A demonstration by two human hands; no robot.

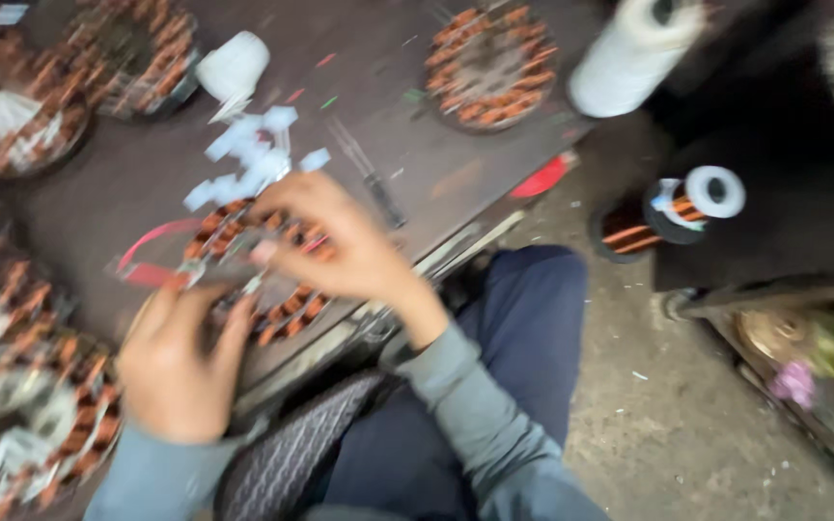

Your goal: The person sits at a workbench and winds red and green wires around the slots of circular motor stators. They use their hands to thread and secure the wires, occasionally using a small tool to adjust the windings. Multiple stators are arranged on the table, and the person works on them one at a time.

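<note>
A: Biggest first. Dark worktop (147, 183), wide and scuffed, running under both grips. Bare concrete floor (658, 425) off to the right of the grips, speckled with scraps.

B: Packages, labels?

A: White thread cone (634, 48) far up and right of the grips, lying tilted at the worktop's edge. Copper-wire spool (673, 214) with a white end cap, right of the right grip, well apart, down off the worktop. Small white roll (234, 66) above the grips. No readable labels; too blurred.

B: And the piece in hand?

A: Round stator (277, 265) with orange-copper coils, flat on the worktop directly under the grips. Right hand (340, 246) resting over its upper half, fingers bent down onto the coils; whether pinching anything, cannot tell through the blur. Left hand (180, 362) at the lower left rim, fingers curled toward the ring, touching it; closed or apart, cannot tell.

B: Around it?

A: White paper slips (248, 159) scattered just above the right grip. Red strip (152, 253) curving just left of the stator, above the left grip. Another stator (491, 69) up and right, well apart. More wound stators (21, 386) stacked left of the left grip.

B: Below?

A: Blue trousers (523, 328) and grey sleeves (475, 425) beneath the grips.
</note>
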